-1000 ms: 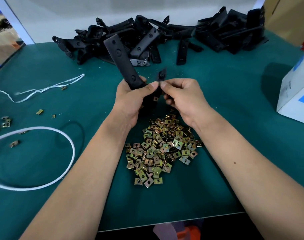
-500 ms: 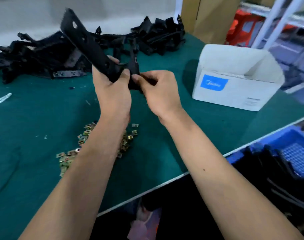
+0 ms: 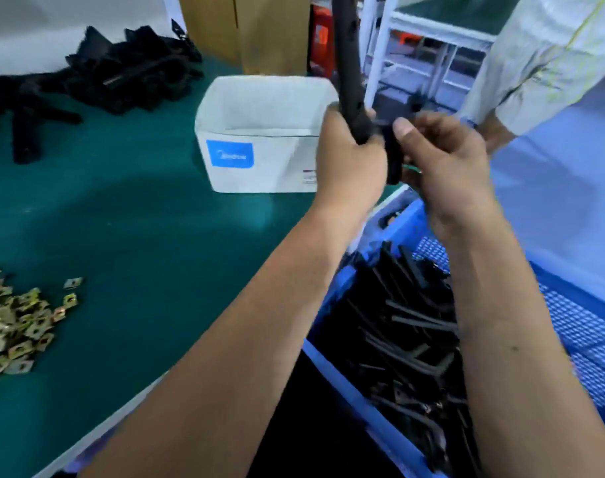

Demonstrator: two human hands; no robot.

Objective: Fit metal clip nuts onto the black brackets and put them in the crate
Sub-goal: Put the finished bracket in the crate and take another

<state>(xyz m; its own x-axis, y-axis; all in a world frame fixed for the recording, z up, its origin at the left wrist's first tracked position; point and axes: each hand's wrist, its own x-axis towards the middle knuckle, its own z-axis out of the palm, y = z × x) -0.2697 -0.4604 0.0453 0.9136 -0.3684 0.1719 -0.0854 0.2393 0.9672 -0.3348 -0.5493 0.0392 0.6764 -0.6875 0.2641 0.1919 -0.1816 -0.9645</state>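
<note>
My left hand (image 3: 351, 157) grips a long black bracket (image 3: 349, 63) that stands nearly upright. My right hand (image 3: 442, 167) pinches the bracket's lower arm (image 3: 392, 160) beside it. Both hands are held above the near edge of a blue crate (image 3: 380, 429) that sits to the right of the table and holds several black brackets (image 3: 404, 332). A pile of brass-coloured clip nuts (image 3: 14, 322) lies on the green table at the far left. A heap of loose black brackets (image 3: 121, 77) lies at the back of the table.
A white cardboard box (image 3: 259, 132) with a blue label stands open on the green table (image 3: 139, 236) just left of my hands. A brown carton (image 3: 252, 29) and a white metal rack (image 3: 415, 46) stand behind. Another person in light clothing (image 3: 535, 63) stands at the upper right.
My view and both hands have swung to the right, carrying the bracket from above the clip nut pile to above the blue crate. The bracket now stands more upright.
</note>
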